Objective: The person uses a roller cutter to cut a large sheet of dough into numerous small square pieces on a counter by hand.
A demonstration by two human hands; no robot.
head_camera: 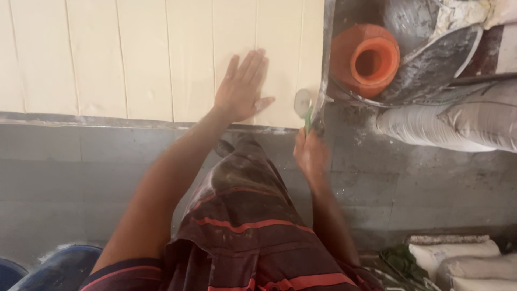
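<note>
A wide sheet of pale dough [145, 54] lies on the metal table [81, 120], scored into long parallel strips. My left hand [242, 86] presses flat on the dough near its front edge, fingers spread. My right hand [311, 153] grips the green handle of a round wheel cutter [303, 103], whose blade sits at the dough's near right corner, close to the table's right edge.
An orange plastic jar [366, 59] rests in a floury metal bowl [431, 64] to the right. Filled white sacks [458, 126] lie beside it, more sacks [458, 256] at the lower right. The grey tiled floor [64, 178] is below, with blue containers [59, 264] at the lower left.
</note>
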